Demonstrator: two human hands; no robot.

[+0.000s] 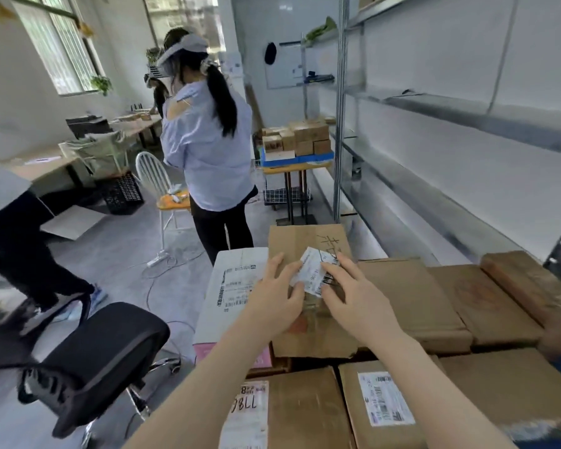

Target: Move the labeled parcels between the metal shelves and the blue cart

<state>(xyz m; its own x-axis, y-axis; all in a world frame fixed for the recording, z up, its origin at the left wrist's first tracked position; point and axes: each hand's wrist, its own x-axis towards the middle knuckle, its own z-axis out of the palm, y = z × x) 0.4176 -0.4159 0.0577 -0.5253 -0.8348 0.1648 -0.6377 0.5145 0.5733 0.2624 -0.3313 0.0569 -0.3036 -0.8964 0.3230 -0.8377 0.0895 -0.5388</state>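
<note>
Atop the far left corner of the stacked boxes lies the brown parcel [305, 241], with both hands on it. The left hand [279, 296] is spread flat beside the white label [314, 270], and the right hand [357, 296] presses that label with straight fingers. It looks like a label check before lifting. Next, both hands would need to grip the parcel's sides and swing it to the metal shelves [434, 108] on the right.

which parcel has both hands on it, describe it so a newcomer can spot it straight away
Find the metal shelves on the right; a pile of parcels sits beside them. Mid-pile lies a brown cardboard box, between a white box on its left and flat brown parcels on its right. It alone bears pen marks at its far end and a crooked white label.
</note>
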